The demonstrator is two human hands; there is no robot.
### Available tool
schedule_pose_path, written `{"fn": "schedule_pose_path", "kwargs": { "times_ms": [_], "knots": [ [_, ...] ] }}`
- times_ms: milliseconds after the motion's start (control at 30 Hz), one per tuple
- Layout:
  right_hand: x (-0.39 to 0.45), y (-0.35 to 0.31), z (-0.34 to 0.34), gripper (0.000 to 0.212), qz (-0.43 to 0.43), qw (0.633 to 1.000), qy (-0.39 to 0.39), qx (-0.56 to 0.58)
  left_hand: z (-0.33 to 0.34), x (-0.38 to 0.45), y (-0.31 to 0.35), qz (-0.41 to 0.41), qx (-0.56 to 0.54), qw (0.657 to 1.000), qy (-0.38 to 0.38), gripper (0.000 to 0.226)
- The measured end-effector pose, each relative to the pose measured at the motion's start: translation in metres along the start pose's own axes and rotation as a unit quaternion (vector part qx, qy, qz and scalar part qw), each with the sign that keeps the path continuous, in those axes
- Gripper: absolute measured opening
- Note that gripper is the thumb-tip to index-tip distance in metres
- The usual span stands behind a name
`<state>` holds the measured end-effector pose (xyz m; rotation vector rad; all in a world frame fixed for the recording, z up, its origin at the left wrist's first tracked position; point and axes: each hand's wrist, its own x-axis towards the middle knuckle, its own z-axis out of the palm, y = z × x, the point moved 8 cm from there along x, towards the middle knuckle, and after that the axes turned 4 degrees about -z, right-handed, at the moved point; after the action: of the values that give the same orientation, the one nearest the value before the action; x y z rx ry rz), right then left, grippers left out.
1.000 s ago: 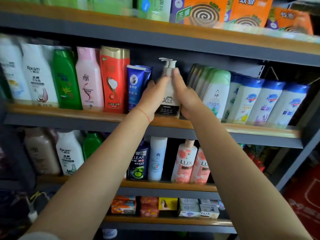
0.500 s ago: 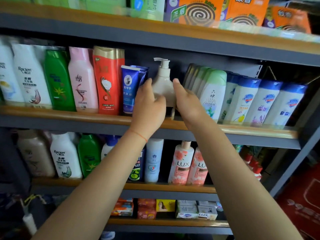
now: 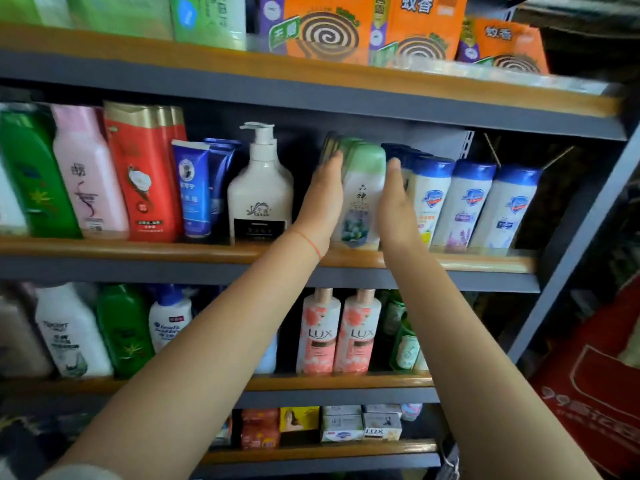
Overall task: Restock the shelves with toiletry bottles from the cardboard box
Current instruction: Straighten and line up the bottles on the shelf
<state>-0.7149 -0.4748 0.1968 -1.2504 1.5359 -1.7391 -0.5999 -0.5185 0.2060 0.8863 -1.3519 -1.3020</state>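
Observation:
A white pump bottle with a black label stands upright on the middle shelf, free of both hands. To its right is a row of green-capped bottles. My left hand lies flat against the left side of that row. On the row's right side my right hand is flat too, fingers straight and pointing up. Neither hand curls around a bottle. The cardboard box is out of sight.
Blue-capped white bottles stand right of the green-capped row; blue tubes and red, pink and green bottles fill the left. Orange coil boxes sit on the top shelf. Pink LUX bottles stand below. A red bag hangs at right.
Both hands let go of the white pump bottle, which now stands on the shelf. They moved right and now flank the green-capped bottles.

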Motion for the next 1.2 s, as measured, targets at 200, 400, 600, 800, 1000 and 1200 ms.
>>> {"fn": "schedule_pose_path", "kwargs": {
  "times_ms": [200, 400, 600, 800, 1000, 1200],
  "knots": [
    [0.043, 0.015, 0.011, 0.069, 0.102, 0.988, -0.038, 0.112, 0.019, 0.029, -0.006, -0.052, -0.083, 0.995, -0.028, 0.051],
    [0.051, 0.013, 0.027, 0.051, 0.094, 0.968, -0.121, 0.201, 0.021, 0.033, -0.016, -0.071, -0.112, 0.991, 0.003, 0.054],
    [0.054, 0.021, 0.029, 0.055, 0.109, 0.959, -0.113, 0.236, 0.018, 0.034, -0.019, -0.081, -0.111, 0.99, 0.021, 0.046],
    [0.05, 0.019, 0.036, 0.051, 0.112, 0.958, -0.147, 0.22, 0.016, 0.037, -0.017, -0.066, -0.122, 0.99, 0.007, 0.042],
    [0.052, 0.022, 0.035, 0.05, 0.111, 0.961, -0.136, 0.214, 0.012, 0.043, -0.017, -0.053, -0.118, 0.992, -0.002, 0.04],
    [0.084, 0.037, 0.029, 0.067, 0.125, 0.976, -0.051, 0.17, -0.003, 0.056, -0.022, -0.059, -0.099, 0.993, 0.026, 0.052]
  ]
}}
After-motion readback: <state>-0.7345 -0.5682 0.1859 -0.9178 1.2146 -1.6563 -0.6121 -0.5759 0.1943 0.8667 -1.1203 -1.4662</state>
